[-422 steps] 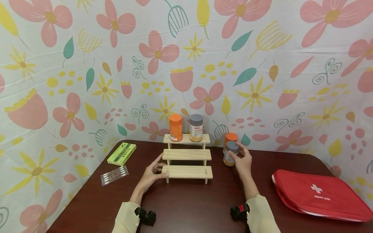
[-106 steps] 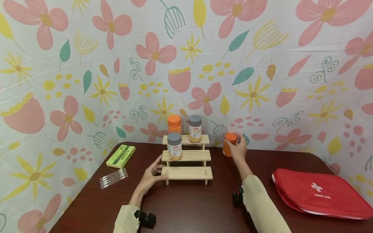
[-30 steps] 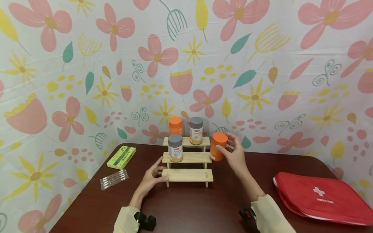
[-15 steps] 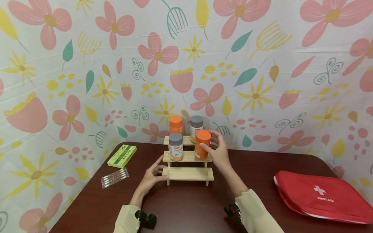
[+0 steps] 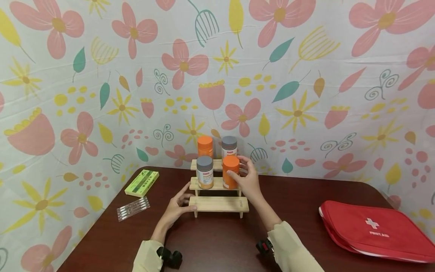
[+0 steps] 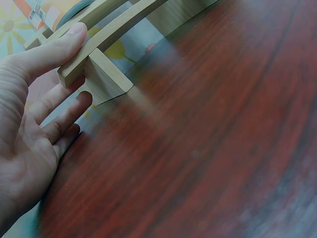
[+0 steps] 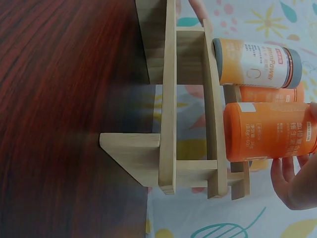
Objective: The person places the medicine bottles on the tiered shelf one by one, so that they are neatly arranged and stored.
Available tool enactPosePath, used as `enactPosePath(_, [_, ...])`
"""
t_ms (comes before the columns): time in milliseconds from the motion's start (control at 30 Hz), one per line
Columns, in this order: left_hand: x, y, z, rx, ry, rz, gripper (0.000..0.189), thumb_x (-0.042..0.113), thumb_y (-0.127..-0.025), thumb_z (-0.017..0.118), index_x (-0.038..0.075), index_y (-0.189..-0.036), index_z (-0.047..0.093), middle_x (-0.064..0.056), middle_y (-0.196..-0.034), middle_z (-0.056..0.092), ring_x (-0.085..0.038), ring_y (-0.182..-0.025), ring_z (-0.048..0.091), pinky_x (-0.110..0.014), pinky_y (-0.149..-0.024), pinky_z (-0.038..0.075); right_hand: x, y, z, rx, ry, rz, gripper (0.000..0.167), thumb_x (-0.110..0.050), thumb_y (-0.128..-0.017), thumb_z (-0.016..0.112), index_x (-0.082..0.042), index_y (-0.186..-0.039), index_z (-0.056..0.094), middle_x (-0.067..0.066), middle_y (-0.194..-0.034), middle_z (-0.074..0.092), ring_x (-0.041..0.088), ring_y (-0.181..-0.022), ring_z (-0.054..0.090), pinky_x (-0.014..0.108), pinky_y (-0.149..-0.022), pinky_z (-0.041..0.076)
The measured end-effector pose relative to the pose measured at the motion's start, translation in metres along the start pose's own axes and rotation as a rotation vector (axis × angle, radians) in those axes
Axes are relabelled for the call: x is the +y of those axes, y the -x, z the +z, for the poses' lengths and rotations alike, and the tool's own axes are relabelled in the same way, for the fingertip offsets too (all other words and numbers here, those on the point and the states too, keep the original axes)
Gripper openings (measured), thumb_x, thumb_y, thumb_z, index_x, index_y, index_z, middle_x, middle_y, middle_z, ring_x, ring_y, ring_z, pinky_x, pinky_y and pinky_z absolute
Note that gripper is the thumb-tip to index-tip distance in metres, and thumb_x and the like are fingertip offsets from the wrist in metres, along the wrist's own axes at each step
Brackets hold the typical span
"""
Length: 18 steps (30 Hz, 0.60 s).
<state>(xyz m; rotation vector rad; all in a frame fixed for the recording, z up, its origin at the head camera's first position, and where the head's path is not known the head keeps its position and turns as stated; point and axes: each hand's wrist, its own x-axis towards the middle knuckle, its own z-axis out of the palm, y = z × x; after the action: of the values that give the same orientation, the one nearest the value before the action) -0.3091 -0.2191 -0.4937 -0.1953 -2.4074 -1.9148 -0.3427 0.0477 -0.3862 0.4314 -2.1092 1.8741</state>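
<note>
My right hand holds an orange pill bottle upright at the right side of the middle step of a three-tier wooden display stand. In the right wrist view that orange bottle has its base at the step's plank. To its left on the same step stands a grey-capped bottle. My left hand grips the stand's left end, with the thumb on top of the bottom plank. Behind, the top step bears another orange bottle and a second grey-capped bottle, both partly hidden.
A red first aid pouch lies on the right of the dark wooden table. At the left are a yellow-green box and a clear pack of swabs. A floral cloth hangs behind the table.
Earlier, a grey-capped bottle went from the table to the middle step. Since then my right hand has lifted the orange bottle leftward from the table to that step. My left hand stays put.
</note>
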Motion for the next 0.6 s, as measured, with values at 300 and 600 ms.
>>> enactPosePath(300, [0.0004,0.0013,0.0016,-0.004,0.023,-0.006,0.087,0.011,-0.082,0.079,0.028,-0.154,0.032,-0.016,-0.126,0.062,-0.018,-0.099,0.057,-0.034,-0.089,0.044,0.0057,-0.0014,0.0020,0.024,0.013,-0.004,0.060,-0.011,-0.086,0.074,-0.005,-0.139,0.047,0.018,-0.138,0.051,0.035,-0.121,0.052,0.050,-0.101,0.044])
enactPosePath(600, [0.0045,0.0039,-0.0009,-0.015,0.021,0.014,0.083,0.010,-0.084,0.076,0.026,-0.153,0.033,-0.019,-0.128,0.061,-0.019,-0.099,0.060,-0.031,-0.083,0.049,0.0095,0.0000,-0.0066,-0.038,0.097,-0.004,0.064,-0.015,-0.088,0.073,-0.007,-0.143,0.042,0.016,-0.139,0.050,0.034,-0.120,0.053,0.049,-0.097,0.045])
